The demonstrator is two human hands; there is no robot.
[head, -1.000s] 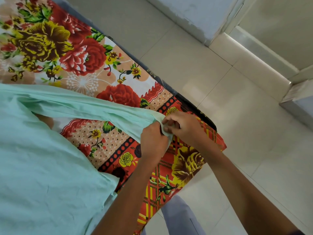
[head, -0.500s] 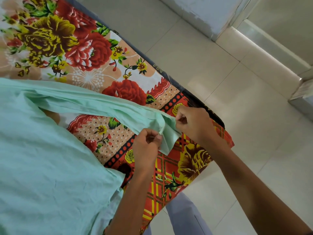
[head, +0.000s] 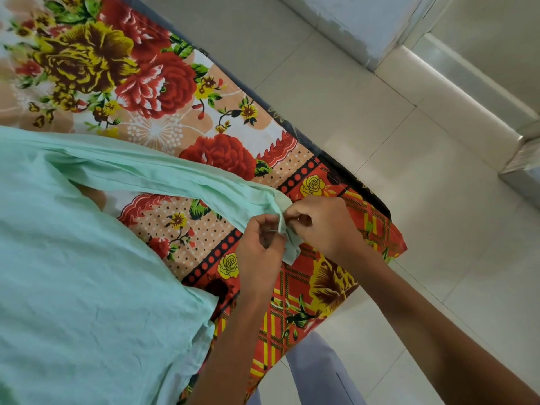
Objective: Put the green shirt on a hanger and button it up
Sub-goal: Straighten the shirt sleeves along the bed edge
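Both hands have drawn back together since half a second ago, when they stood a little apart along the hem — now the left hand (head: 260,244) and the right hand (head: 318,223) meet knuckle to knuckle over the end of the green shirt (head: 87,273). Each hand's fingers are curled and pinch the pale cloth strip between them, near the corner of the bed (head: 336,287) with its floral sheet. From that pinch the shirt's front edge runs long and taut away to the left, while the body lies spread at lower left. No button or hole can be made out. Judging by the grip, a button near the hem is being fastened — both hands equally near, working across the strip.
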